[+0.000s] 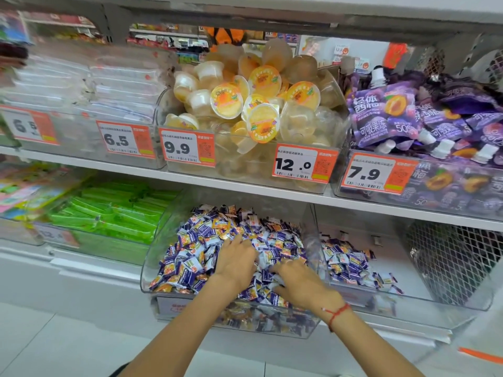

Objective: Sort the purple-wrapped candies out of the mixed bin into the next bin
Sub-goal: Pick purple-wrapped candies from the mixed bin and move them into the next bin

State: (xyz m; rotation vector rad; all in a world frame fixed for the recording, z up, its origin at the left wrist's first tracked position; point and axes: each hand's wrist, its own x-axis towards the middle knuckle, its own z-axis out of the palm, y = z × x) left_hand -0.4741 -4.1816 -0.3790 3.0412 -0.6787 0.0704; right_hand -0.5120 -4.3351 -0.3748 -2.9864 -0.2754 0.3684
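The mixed bin [148, 265] is a clear plastic tub on the lower shelf, heaped with small purple-and-white candies [190, 268] and orange ones [163, 288]. My left hand [236, 261] lies on the middle of the heap, its fingers spread and its fingertips sunk among the wrappers. My right hand [298, 282], with a red string on the wrist, is at the heap's right side, its fingers curled round some purple candies. Just to the right, the neighbouring clear bin [435, 303] holds a smaller pile of purple candies [351, 265].
A clear divider wall [313, 240] separates the two bins. Green packets [114, 213] fill the bin to the left. The shelf above [272, 186] holds jelly cups [245, 104] and purple pouches [408, 112] behind price tags. Wire mesh [457, 257] stands at the far right.
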